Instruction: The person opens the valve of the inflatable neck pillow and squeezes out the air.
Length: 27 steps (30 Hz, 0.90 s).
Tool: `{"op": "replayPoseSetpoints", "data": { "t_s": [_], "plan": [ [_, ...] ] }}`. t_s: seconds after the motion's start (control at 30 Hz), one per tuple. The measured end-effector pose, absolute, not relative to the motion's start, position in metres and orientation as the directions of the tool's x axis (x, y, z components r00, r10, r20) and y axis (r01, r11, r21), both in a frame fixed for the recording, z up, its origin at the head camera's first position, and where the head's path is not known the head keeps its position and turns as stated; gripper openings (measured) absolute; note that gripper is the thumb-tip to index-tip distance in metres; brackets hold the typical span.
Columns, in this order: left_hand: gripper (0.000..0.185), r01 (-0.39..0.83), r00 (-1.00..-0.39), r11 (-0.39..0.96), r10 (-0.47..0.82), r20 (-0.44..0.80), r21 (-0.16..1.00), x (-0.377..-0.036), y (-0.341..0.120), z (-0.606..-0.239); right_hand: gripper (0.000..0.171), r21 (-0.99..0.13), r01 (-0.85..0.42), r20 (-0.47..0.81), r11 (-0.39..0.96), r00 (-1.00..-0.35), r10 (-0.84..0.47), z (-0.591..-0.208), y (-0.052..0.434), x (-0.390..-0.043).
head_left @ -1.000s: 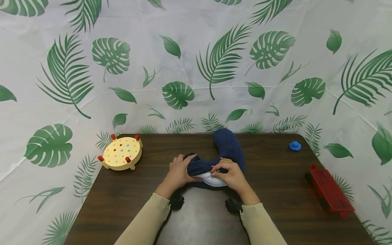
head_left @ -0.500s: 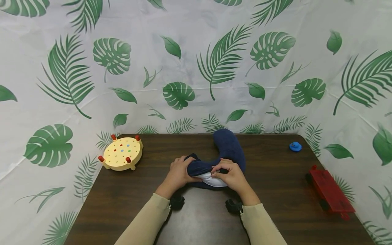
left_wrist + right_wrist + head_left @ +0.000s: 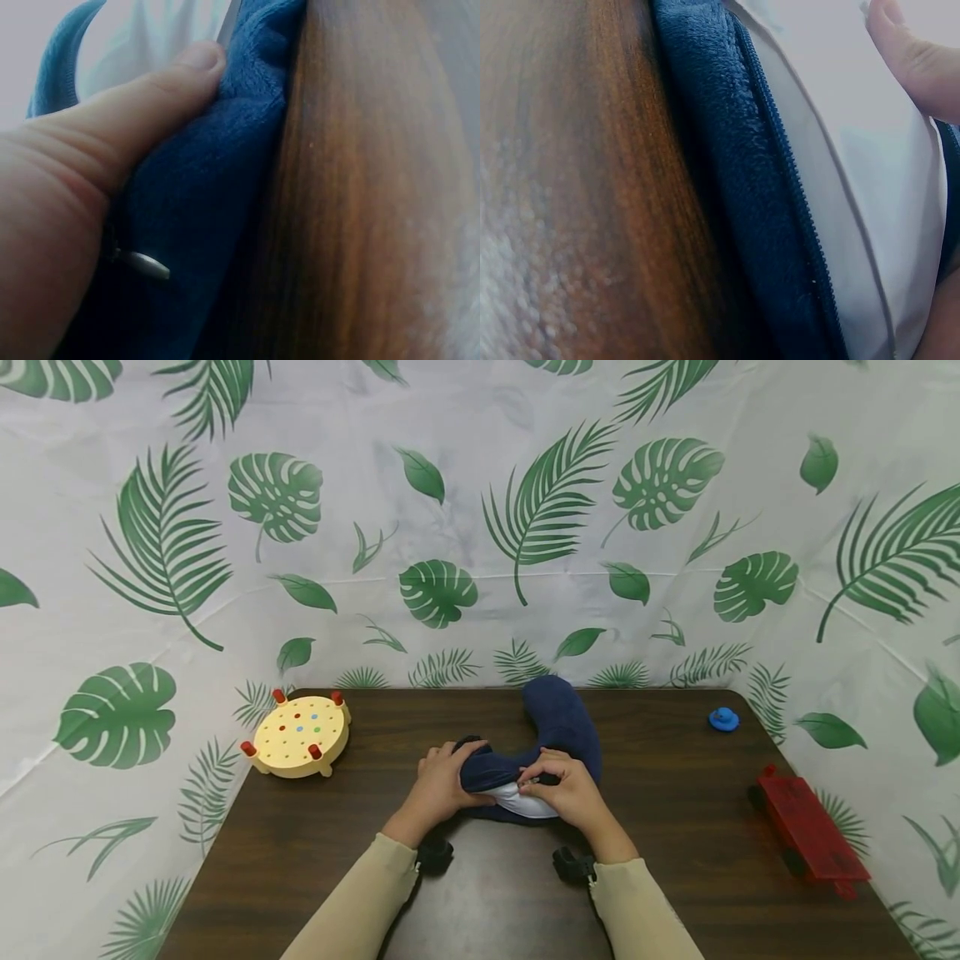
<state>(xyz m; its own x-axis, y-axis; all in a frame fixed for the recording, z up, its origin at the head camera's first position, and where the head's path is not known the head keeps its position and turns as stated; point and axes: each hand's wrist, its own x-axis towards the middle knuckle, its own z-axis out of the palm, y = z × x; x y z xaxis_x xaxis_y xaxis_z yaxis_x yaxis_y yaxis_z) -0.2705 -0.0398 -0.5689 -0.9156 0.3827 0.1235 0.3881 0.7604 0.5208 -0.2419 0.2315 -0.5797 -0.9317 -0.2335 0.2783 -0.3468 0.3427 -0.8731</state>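
A navy plush U-shaped neck pillow (image 3: 562, 718) lies on the table, its cover unzipped along the near side. White inner lining (image 3: 531, 803) shows through the gap. My left hand (image 3: 438, 785) grips the pillow's left arm, thumb pressed by the white fabric. Thumb and fingertips of my right hand (image 3: 566, 787) pinch at the upper edge of the opening; exactly what lies between them is too small to tell. Zipper teeth (image 3: 787, 161) run along the lower edge in the right wrist view. A metal zipper pull (image 3: 146, 264) hangs below my left thumb in the left wrist view.
On the dark wood table (image 3: 675, 793), a yellow round toy stool (image 3: 300, 737) with red-tipped legs sits upturned at back left. A blue toy duck (image 3: 723, 719) stands at back right. Near the right edge is a red toy wagon (image 3: 813, 827). A leaf-print curtain hangs behind.
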Motion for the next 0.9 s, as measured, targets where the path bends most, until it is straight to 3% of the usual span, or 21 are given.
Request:
{"op": "replayPoseSetpoints", "data": {
  "t_s": [0.13,0.9],
  "plan": [
    [0.090,0.402,-0.910,0.755,0.390,0.138,0.518,-0.2705,-0.0402,-0.5698,0.018,-0.877,-0.342,0.275,0.337,-0.933,-0.232,-0.5803,0.2315,-0.2424],
    [0.076,0.422,-0.902,0.748,0.401,0.158,0.513,-0.2697,-0.0389,-0.5667,0.018,-0.871,-0.352,0.283,0.344,-0.930,-0.234,-0.5788,0.2311,-0.2423]
  ]
}}
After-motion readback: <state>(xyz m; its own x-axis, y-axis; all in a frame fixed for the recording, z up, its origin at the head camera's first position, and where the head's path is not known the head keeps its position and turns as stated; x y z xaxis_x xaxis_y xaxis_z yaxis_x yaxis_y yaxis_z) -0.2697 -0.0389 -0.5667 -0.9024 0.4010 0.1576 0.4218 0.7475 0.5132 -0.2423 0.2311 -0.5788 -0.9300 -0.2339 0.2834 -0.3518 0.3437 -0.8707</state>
